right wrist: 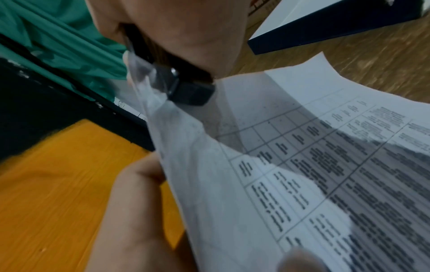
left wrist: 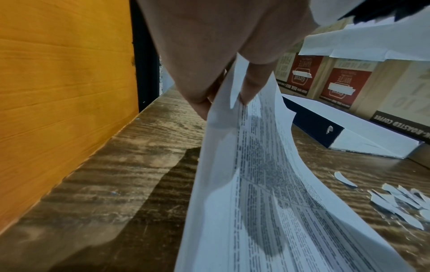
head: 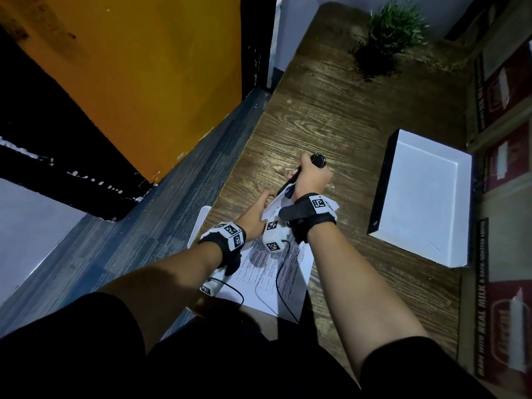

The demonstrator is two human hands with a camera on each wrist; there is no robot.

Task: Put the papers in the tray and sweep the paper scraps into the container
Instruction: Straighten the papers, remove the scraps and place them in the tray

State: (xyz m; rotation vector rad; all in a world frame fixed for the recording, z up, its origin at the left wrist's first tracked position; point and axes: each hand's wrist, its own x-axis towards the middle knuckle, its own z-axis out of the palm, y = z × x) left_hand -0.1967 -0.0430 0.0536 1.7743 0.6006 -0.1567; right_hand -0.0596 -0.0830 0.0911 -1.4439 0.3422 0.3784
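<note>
Pinching papers (head: 276, 263) in left hand (head: 254, 214), gripping stapler (head: 302, 174) in right hand (head: 312, 177), likely joining them before tray (head: 385, 180).

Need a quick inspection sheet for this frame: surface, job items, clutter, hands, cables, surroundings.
Surface: dark wood-grain table.
Job's things: printed papers at the near edge, far end lifted; white tray to the right, nothing seen inside; paper scraps on the table.
Clutter: potted plant at the far end.
Grippers: left hand pinches the papers' edge; right hand grips a black stapler clamped on the papers' corner.
Cables: black leads from the wrist cameras lie across the papers.
Surroundings: orange panel left, printed cartons right.
</note>
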